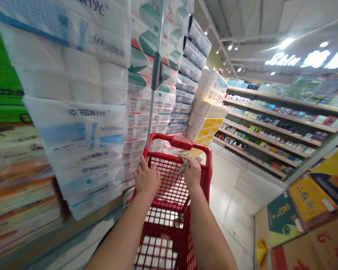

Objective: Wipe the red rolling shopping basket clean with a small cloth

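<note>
A red shopping cart (205,165) with a mesh basket stands in front of me in a shop aisle. My left hand (145,178) is wrapped round the cart's near rim on the left. My right hand (192,172) grips the same rim on the right and also pinches a crumpled piece of paper (184,158). A grey metal pole (155,75) rises from the cart's far left corner. The basket looks empty through the mesh.
Tall stacks of toilet paper packs (73,123) crowd the left side, close to the cart. Further stacks (205,112) stand ahead. Shelves of small goods (270,131) line the right. Boxed goods (307,210) sit at the near right. A tiled floor (233,187) runs between them.
</note>
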A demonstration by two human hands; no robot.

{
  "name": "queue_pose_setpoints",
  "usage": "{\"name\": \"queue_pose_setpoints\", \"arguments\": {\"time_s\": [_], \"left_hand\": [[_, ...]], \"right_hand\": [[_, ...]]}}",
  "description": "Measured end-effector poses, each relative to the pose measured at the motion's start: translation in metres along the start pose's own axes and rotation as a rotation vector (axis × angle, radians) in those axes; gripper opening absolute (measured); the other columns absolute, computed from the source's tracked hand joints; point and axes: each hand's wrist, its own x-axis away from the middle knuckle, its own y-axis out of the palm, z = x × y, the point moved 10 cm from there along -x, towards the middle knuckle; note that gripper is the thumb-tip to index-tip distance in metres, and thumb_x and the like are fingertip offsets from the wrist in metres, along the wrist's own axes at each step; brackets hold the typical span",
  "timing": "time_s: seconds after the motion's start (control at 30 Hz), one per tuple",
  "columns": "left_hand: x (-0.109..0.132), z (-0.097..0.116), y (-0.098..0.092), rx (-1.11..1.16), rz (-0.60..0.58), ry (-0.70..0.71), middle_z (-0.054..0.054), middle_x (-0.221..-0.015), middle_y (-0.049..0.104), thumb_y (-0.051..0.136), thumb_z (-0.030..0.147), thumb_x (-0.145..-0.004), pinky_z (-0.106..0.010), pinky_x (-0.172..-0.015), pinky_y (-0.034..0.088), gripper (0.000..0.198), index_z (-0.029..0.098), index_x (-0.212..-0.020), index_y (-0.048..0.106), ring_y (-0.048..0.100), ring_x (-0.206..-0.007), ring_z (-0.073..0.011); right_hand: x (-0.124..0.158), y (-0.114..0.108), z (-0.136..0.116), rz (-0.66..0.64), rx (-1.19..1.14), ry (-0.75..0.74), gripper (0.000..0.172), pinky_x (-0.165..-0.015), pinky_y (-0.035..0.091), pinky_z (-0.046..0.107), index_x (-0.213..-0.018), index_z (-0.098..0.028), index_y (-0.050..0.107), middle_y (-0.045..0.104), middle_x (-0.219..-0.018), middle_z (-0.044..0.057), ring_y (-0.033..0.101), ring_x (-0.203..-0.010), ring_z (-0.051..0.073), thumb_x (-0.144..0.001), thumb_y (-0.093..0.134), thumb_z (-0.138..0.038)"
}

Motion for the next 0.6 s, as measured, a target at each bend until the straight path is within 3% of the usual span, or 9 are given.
{"name": "queue_pose_setpoints", "arguments": {"time_s": [0.13,0.33,0.5,0.6], "left_hand": [[0.0,0.0,-0.001,0.002,0.001,0.003,-0.017,-0.156,0.023,0.05,0.03,-0.084,-0.047,-0.093,0.038,0.037,0.021,-0.117,0.065,0.043,-0.122,-0.0378],[0.0,0.001,0.0,-0.004,0.009,-0.006,-0.016,-0.156,0.024,0.051,0.03,-0.084,-0.047,-0.092,0.038,0.037,0.021,-0.117,0.065,0.044,-0.121,-0.0376],[0.001,0.0,0.001,0.001,-0.002,-0.008,-0.016,-0.156,0.023,0.052,0.03,-0.084,-0.048,-0.094,0.038,0.037,0.021,-0.117,0.065,0.043,-0.122,-0.0372],[0.0,0.0,0.001,-0.011,-0.008,-0.016,-0.017,-0.156,0.023,0.051,0.03,-0.084,-0.048,-0.094,0.038,0.038,0.02,-0.118,0.065,0.044,-0.122,-0.0375]], "right_hand": [[0.0,-0.026,0.018,0.161,0.104,0.165,0.034,-0.104,0.04,0.046,-0.101,-0.015,0.071,0.068,-0.112,0.013,0.058,-0.112,0.027,-0.077,0.049,-0.008],[0.002,0.007,-0.013,-0.014,-0.011,-0.074,0.036,-0.105,0.042,0.04,-0.107,-0.019,0.069,0.062,-0.126,0.01,0.054,-0.12,0.022,-0.082,0.045,-0.011],[0.002,0.002,-0.002,0.104,0.071,0.038,0.043,-0.108,0.037,0.046,-0.122,-0.013,0.061,0.058,-0.129,0.015,0.049,-0.125,0.024,-0.086,0.038,-0.011],[0.005,0.026,-0.026,-0.058,0.105,-0.129,0.052,-0.113,0.029,0.046,-0.136,-0.012,0.05,0.046,-0.144,0.014,0.034,-0.138,0.023,-0.085,0.039,-0.007]]}}
